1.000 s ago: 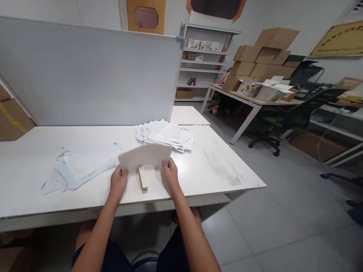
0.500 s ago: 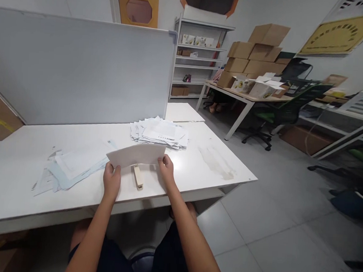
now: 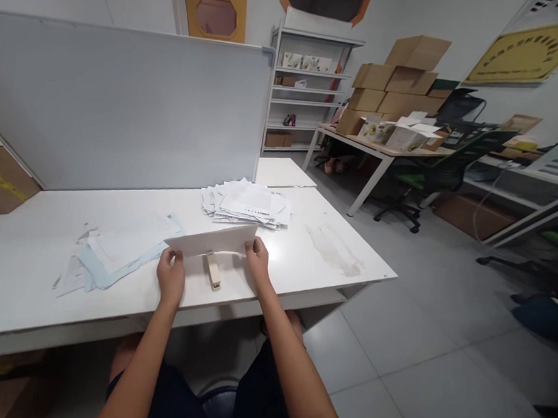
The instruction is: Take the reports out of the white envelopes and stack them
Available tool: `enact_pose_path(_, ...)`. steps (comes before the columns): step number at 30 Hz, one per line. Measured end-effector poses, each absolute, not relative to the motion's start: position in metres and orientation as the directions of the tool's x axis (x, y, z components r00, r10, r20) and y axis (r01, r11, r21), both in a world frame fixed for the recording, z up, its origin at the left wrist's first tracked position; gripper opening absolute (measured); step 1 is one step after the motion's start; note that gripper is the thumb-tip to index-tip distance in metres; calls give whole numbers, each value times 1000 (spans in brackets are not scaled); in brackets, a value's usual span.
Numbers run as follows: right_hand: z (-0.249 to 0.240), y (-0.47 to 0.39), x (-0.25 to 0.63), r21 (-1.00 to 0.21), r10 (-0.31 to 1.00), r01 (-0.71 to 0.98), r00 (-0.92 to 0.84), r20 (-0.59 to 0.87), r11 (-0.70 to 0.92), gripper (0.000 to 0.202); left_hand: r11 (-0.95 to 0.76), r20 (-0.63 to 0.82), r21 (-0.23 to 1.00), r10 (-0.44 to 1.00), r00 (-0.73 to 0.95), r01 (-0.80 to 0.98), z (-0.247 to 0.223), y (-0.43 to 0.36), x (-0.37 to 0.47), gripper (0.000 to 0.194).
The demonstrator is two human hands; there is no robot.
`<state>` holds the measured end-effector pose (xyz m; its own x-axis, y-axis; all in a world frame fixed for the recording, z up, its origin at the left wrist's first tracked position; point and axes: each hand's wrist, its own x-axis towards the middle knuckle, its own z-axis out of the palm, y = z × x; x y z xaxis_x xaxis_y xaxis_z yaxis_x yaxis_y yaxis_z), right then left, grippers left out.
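A white sheet of paper (image 3: 215, 240), perhaps more than one layer, is stretched between my two hands above the table. My left hand (image 3: 171, 275) pinches its left end, and my right hand (image 3: 257, 261) grips the right end. Under the paper's near edge lies a cream stapler (image 3: 213, 272), its far tip close to the sheet. Loose white and pale blue papers (image 3: 115, 256) are spread left of my left hand. Beyond the held sheet sits a thick, uneven pile of printed papers (image 3: 246, 202).
A whiteboard (image 3: 124, 111) stands upright along the back of the white table (image 3: 295, 254). At far left is a cardboard box (image 3: 4, 179). Another table (image 3: 354, 140) with stacked cartons (image 3: 400, 84), a chair (image 3: 471, 161) and a metal shelf (image 3: 309, 97) are farther off.
The held paper has tipped so that its face shows narrower, with its top edge straighter. Both hands stay at its ends. The view has shifted slightly.
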<state>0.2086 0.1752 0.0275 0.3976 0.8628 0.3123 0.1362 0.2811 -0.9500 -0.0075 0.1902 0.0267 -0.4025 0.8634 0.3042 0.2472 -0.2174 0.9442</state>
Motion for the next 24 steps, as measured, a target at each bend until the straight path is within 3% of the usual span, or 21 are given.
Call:
enact_pose_path(9,27,175,211,-968,899,154,366,241,197,12,-171,282,935,888,-362,311,32,191,-6,19)
enact_pose_path(14,24,176,212,-957,878,139,380,290,255,14,-196,328,912,875,-357,359,30,190,-7,16)
enact_pose_path(24,23,182,212,-978,905,93,370,209,188,14,-146,287,906,903,-320,398,37,189,-2,16)
